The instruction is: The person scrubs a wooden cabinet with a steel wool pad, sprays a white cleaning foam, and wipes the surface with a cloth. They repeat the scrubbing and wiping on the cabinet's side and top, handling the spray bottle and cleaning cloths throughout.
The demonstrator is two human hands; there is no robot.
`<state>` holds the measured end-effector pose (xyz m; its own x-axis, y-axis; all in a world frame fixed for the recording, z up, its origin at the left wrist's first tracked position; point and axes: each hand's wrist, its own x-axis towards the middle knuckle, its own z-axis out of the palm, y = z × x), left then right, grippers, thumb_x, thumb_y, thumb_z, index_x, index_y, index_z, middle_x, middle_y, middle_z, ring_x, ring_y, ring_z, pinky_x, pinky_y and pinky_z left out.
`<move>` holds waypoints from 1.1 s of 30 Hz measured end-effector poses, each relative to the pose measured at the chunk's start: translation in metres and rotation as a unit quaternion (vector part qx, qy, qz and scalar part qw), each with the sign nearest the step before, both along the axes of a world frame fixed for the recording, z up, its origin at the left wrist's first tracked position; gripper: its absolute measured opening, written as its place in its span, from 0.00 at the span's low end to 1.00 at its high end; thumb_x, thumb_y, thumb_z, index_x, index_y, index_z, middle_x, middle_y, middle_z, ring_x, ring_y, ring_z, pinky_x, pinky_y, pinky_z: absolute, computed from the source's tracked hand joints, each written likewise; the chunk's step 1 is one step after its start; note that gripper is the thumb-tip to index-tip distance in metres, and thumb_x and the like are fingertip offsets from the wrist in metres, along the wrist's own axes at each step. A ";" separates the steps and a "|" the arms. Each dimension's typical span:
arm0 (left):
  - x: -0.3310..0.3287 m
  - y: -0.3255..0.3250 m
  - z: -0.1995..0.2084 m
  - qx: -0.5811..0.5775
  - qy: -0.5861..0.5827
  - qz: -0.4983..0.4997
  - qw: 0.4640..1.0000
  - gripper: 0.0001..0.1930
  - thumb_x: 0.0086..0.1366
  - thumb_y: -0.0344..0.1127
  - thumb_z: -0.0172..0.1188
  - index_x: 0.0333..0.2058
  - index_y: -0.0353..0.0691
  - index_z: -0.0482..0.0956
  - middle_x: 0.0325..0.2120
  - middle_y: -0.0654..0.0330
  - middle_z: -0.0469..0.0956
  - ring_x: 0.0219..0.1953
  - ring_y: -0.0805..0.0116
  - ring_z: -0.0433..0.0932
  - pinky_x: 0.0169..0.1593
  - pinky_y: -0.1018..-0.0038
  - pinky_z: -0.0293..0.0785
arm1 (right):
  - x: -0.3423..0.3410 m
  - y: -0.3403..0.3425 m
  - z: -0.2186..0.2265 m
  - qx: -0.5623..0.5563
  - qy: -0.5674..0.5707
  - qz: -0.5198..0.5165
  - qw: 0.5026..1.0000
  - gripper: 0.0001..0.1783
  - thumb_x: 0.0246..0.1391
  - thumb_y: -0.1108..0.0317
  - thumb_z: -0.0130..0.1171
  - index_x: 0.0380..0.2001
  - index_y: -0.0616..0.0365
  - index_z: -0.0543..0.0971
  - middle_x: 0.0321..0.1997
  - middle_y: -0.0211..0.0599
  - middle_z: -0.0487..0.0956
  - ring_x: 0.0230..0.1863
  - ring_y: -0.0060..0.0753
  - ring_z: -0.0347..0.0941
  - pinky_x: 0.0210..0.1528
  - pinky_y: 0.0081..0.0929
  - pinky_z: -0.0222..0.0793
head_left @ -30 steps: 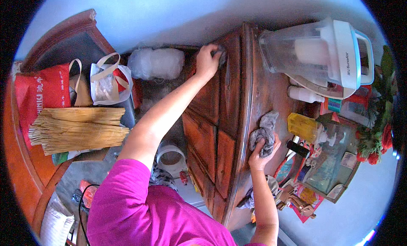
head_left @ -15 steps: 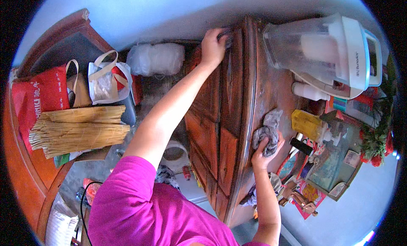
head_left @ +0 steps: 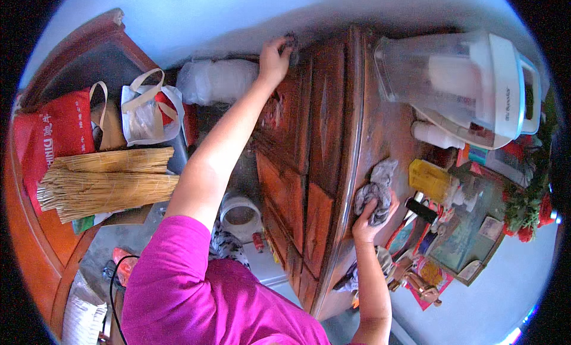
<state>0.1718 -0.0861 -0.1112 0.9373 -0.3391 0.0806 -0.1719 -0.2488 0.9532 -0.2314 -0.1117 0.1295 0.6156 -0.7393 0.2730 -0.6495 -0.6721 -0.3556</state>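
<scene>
On top of the dark wooden cabinet point(head_left: 333, 143), near its front edge, lying crumpled: a grey cloth point(head_left: 376, 187), soft and wrinkled, bunched into folds. Pressing down on the near end of that cloth, the right hand point(head_left: 370, 219), fingers curled and closed over the fabric, thumb tucked along the side. Reaching far along the cabinet's carved front to its upper corner by the wall, the left hand point(head_left: 275, 58), fingers bent and gripping a small dark wad point(head_left: 291, 43); too blurred for telling its material. Gleaming reddish-brown across the cabinet front, raised panels and grooved mouldings, worn and dusty along the top.

Standing at the cabinet top's far end, a clear plastic water pitcher point(head_left: 458, 83) with a white lid. Crowding the top beyond the cloth, a yellow box point(head_left: 429, 179), a black cylinder point(head_left: 421, 210), papers and red artificial flowers point(head_left: 529, 202). Sitting on the floor left of the cabinet, a white roll point(head_left: 240, 213), a clear plastic bundle point(head_left: 215, 80), a white bag point(head_left: 146, 113), a red bag point(head_left: 56, 131) and a straw bundle point(head_left: 104, 184). Rising behind everything, a pale blue wall point(head_left: 238, 12).
</scene>
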 end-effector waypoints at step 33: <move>-0.223 0.089 0.048 -0.050 0.088 -0.137 0.985 0.17 0.59 0.19 0.66 0.47 0.41 0.83 0.52 0.48 0.76 0.59 0.45 0.76 0.63 0.57 0.74 | 0.001 -0.001 -0.001 0.002 -0.009 0.006 1.000 0.29 0.68 0.51 0.57 0.61 0.65 0.70 0.58 0.51 0.71 0.61 0.52 0.67 0.69 0.46 0.58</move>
